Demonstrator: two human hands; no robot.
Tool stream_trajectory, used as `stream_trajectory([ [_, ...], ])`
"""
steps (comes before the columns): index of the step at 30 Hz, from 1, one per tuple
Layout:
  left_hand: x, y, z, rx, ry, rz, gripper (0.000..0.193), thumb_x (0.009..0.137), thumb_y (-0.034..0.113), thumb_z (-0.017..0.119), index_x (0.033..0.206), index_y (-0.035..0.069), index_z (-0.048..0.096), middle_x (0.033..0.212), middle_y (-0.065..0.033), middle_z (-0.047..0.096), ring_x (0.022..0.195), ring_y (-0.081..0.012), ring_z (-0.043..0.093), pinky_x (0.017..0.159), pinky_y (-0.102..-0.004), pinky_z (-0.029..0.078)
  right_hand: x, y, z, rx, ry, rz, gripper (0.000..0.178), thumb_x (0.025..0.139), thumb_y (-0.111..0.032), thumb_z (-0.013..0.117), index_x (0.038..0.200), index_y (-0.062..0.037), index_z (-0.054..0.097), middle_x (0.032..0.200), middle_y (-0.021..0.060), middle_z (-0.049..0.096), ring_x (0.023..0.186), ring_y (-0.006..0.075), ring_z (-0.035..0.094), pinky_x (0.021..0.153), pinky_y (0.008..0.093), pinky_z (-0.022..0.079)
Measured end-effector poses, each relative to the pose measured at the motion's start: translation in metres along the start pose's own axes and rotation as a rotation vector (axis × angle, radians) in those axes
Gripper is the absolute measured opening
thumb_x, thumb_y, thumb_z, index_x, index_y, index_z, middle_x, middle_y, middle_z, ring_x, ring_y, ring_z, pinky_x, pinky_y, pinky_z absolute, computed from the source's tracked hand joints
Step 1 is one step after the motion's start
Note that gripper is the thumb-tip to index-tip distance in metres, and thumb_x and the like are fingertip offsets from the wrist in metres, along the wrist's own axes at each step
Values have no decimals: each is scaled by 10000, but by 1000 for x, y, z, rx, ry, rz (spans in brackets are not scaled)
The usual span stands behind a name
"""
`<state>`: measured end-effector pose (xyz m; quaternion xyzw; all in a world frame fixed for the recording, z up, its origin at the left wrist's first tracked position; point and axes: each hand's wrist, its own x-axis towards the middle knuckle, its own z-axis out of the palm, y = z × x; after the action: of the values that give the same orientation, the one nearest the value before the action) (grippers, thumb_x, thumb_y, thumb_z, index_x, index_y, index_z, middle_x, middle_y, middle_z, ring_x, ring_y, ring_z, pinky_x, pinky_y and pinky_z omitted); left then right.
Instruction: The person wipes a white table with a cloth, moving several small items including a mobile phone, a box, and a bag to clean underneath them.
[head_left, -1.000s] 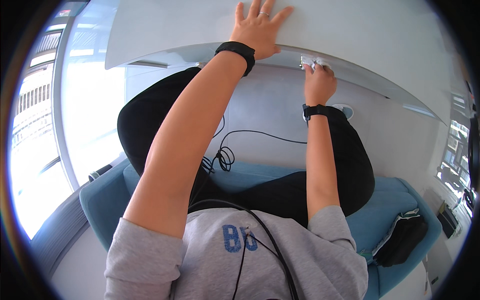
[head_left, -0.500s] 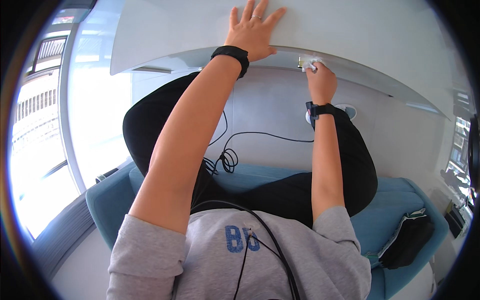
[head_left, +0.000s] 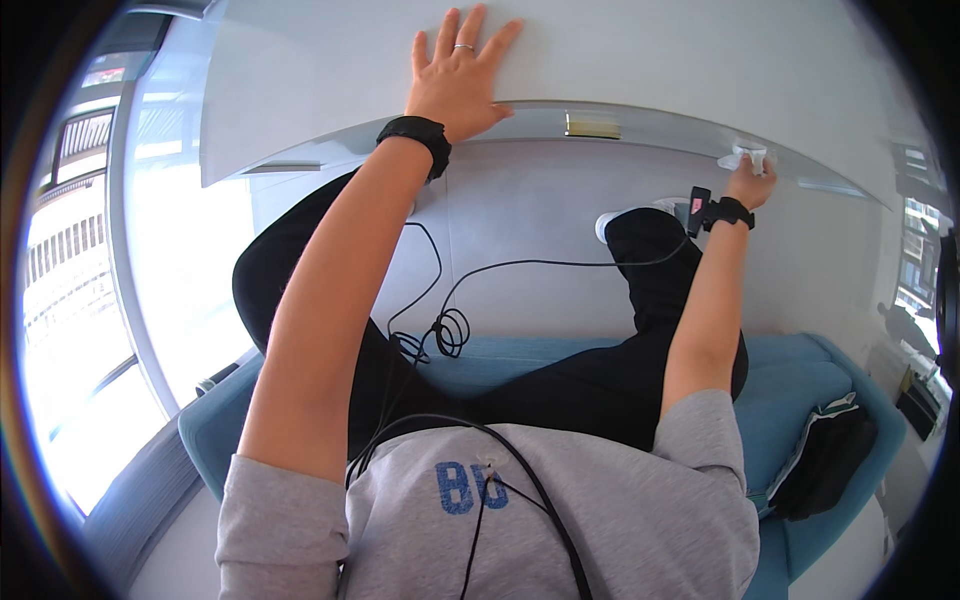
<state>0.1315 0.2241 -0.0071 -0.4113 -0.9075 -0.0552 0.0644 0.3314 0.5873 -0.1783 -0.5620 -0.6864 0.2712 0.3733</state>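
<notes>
My left hand (head_left: 457, 88) lies flat on the white tabletop (head_left: 660, 60), fingers spread and a ring on one of them, the thumb at the near edge. Farther right, my right hand (head_left: 752, 184) pinches a crumpled white tissue (head_left: 745, 157) against the table's front face. A small gold-coloured handle plate (head_left: 593, 125) is set into that face, between my two hands. The fingertips under the tissue are partly hidden.
Behind my legs stands a blue sofa (head_left: 800, 365) with a black bag (head_left: 828, 462) on its right side. A black cable (head_left: 540, 263) runs across the floor to my right wrist, with loops coiled near the sofa. Bright windows (head_left: 75, 300) are at the left.
My right hand has slid to the right along the front face with the tissue, uncovering the gold handle plate. My left hand stays flat and appears slightly farther left in view.
</notes>
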Motion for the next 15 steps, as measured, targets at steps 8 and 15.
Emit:
stream_trajectory([
  [8, 0, 1, -2, 23, -16, -25, 926, 672, 342, 774, 1421, 318, 229, 1477, -118, 203, 1381, -336, 135, 1095, -541, 121, -72, -22, 36, 15, -108, -176, 422, 782, -64, 637, 1154, 25, 458, 1147, 197, 508, 1080, 370, 507, 930, 397, 402],
  [15, 8, 12, -20, -43, -225, -58, 966, 651, 315, 771, 1433, 184, 219, 1470, -188, 187, 1370, -370, 142, 1083, -560, 154, -151, -68, 39, 117, -256, -184, 323, 762, -98, 668, 1032, -25, 507, 1022, 160, 583, 951, 364, 575, 823, 397, 457],
])
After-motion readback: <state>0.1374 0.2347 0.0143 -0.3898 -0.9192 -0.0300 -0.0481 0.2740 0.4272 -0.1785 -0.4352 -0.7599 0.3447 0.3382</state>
